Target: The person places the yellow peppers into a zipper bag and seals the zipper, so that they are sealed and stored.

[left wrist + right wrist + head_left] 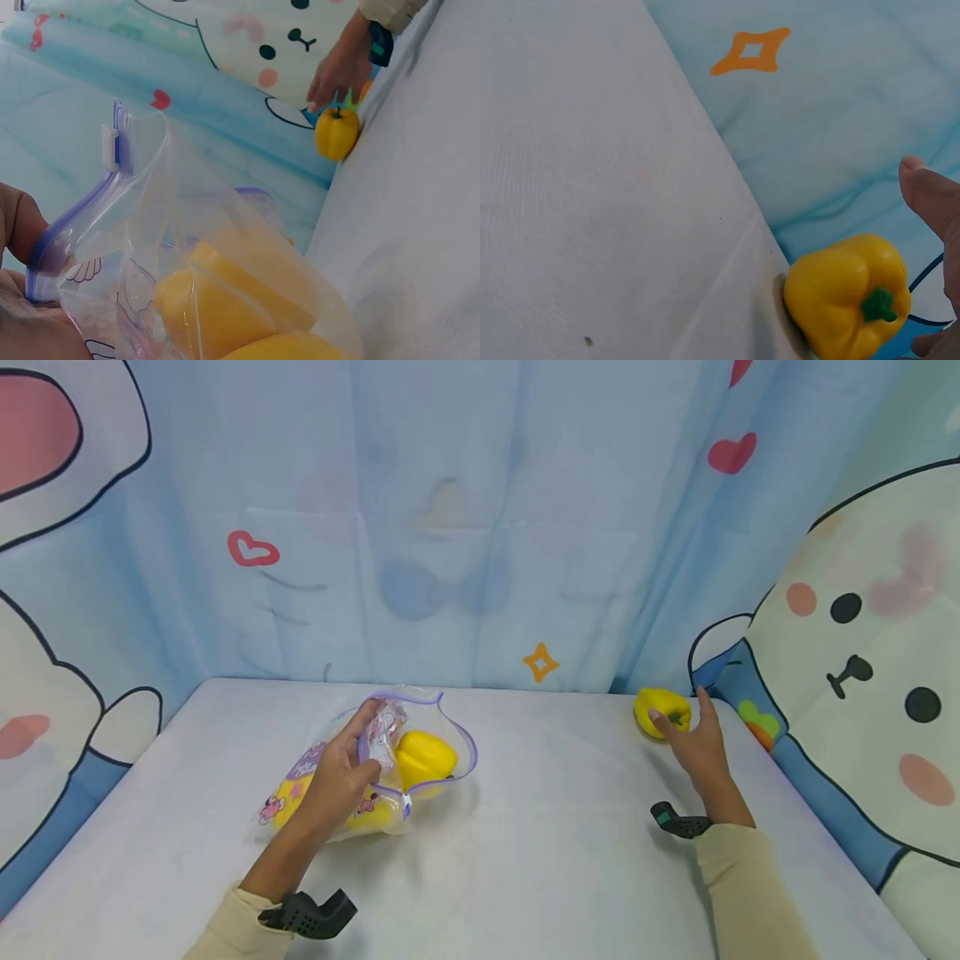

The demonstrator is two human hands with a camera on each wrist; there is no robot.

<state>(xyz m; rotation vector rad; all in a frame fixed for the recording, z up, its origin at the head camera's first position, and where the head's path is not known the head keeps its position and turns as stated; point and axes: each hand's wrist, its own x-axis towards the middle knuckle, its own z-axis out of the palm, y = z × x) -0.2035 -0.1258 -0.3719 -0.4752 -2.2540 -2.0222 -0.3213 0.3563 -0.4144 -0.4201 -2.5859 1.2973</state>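
Note:
In the head view a clear zip bag (311,777) with a purple rim and cartoon prints leans on the table at left, its mouth spread toward the right. My left hand (341,777) pinches the bag's rim between thumb and fingers. Inside the bag lies a yellow bell pepper (423,757), with more yellow shapes behind the plastic. A second yellow bell pepper (847,296) with a green stem sits near the table's far right corner. Beside it is my right hand (697,743), thumb and fingers spread apart, with nothing gripped.
The white table (540,827) ends at a blue curtain (480,568) printed with hearts and cartoon animals, which hangs along the back and both sides. A dark wrist device (311,914) is strapped on the left wrist, another (678,821) on the right.

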